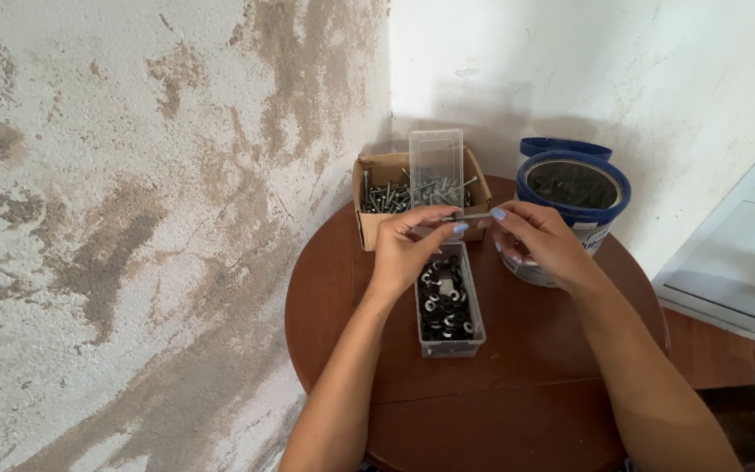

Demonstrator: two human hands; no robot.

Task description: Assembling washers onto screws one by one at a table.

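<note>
Left hand (pixel 412 245): I pinch one end of the screw (pixel 467 216).
Right hand (pixel 535 240): pinches the other end; keep it level over the washer tray (pixel 449 306).

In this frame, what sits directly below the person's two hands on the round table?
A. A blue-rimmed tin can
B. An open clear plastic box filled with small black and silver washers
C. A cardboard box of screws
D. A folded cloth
B. The left hand and right hand pinch a thin screw above the clear plastic box of washers; the cardboard box and tin can stand farther back.
</note>
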